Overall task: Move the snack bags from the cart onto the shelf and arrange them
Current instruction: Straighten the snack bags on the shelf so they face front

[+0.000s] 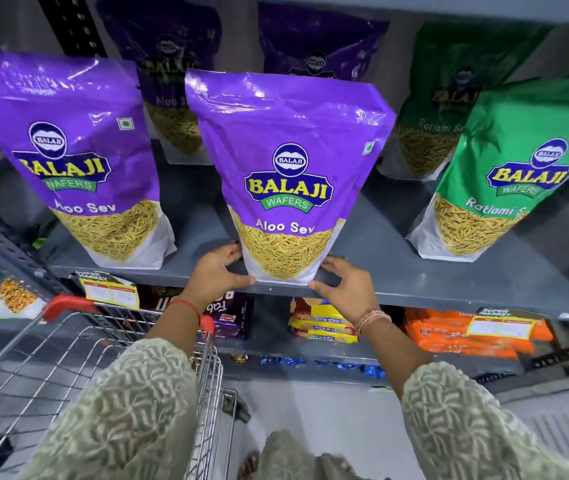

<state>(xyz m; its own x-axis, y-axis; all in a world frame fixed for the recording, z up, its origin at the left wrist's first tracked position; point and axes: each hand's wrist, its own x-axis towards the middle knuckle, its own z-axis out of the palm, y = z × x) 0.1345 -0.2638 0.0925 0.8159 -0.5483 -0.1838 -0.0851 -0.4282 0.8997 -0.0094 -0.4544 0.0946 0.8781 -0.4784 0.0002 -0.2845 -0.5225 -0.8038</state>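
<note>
— Grey metal shelving fills the wall ahead. What's at the far left?

— Down low, the wire cart with its red handle, parked against the shelf. Above it a purple Aloo Sev bag stands upright on the shelf board, with another purple one in the row behind it.

— And the person?

— Both arms reach up in pale patterned sleeves. The left hand is pressed to the lower left corner of the middle purple bag, fingers spread, thumb along the bottom edge. The right hand does the same at the lower right corner. So the bag is squeezed between two open palms, not pinched, and it stands at the very front edge of the shelf.

— Further right?

— A green Ratlami Sev bag stands near the front, leaning a little, apart from the purple one, with another green bag behind. Below, yellow biscuit packs and orange packs lie on the lower shelf.
</note>
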